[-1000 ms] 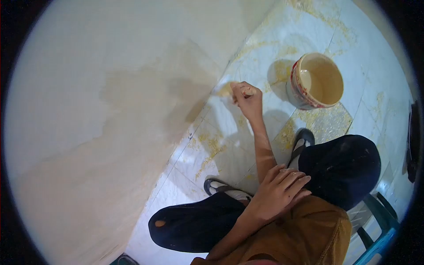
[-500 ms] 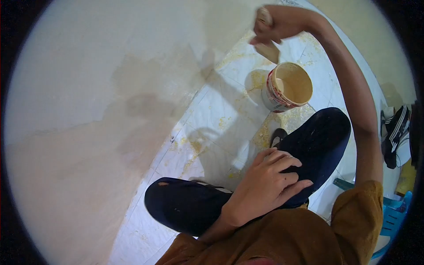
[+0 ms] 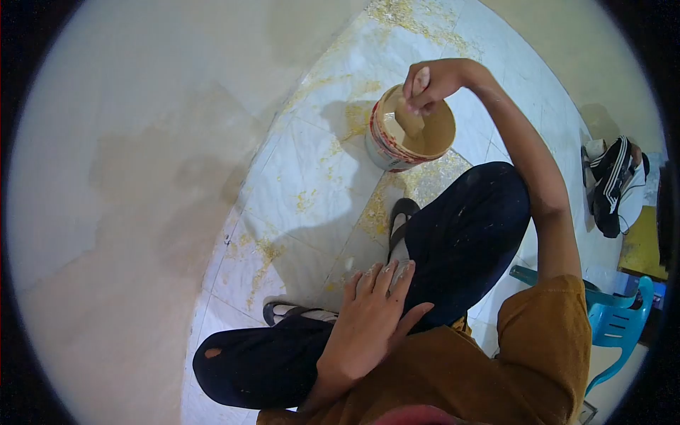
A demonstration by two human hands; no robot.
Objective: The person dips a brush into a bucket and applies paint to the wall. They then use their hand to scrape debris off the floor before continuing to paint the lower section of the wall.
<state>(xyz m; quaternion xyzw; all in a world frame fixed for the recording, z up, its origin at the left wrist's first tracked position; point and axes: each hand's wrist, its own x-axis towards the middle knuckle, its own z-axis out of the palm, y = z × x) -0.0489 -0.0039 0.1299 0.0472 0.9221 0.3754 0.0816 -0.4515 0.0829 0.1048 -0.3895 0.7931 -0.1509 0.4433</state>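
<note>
My right hand is closed around the handle of a paintbrush, held at the mouth of a bucket. The broad tan head of the brush points down inside. The bucket, white with red markings and smeared at the rim, holds cream-coloured paint and stands on the tiled floor. My left hand lies flat near my bent legs, fingers spread and tips whitened with paint; it holds nothing.
To the left rises a pale wall with a darker, damp-looking patch. Yellowish splatter marks the white tiles. On the right are a blue plastic chair and a black striped garment.
My right hand has lowered the brush from above and beyond the bucket into its mouth. My left hand's fingers have spread straighter. The whole view has shifted.
</note>
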